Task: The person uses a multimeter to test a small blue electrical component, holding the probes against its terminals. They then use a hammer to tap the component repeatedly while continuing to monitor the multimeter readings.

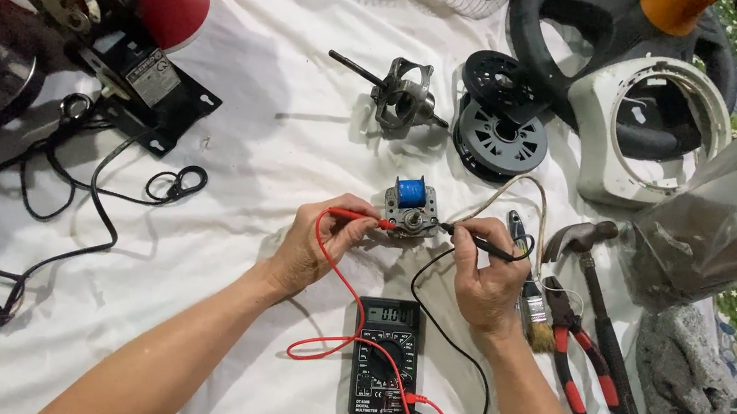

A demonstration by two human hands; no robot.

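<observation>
A small motor with a blue coil [412, 208] lies on the white cloth [284, 129]. My left hand [311, 247] grips the red test probe [358, 217], whose tip touches the motor's left side. The black test probe [478, 241] is pinched in my right hand [484, 284], its tip against the motor's right side. A black multimeter [386, 358] lies between my forearms, its display lit, with red and black leads running from its lower end up to the probes.
Right of my right hand lie a paintbrush [535, 314], red-handled pliers [572, 352], a hammer [597, 308] and a grey rag [683, 377]. Behind the motor are a rotor with shaft [397, 97], black fan covers [498, 120] and a white housing [644, 129]. A black power cord [57, 194] trails left.
</observation>
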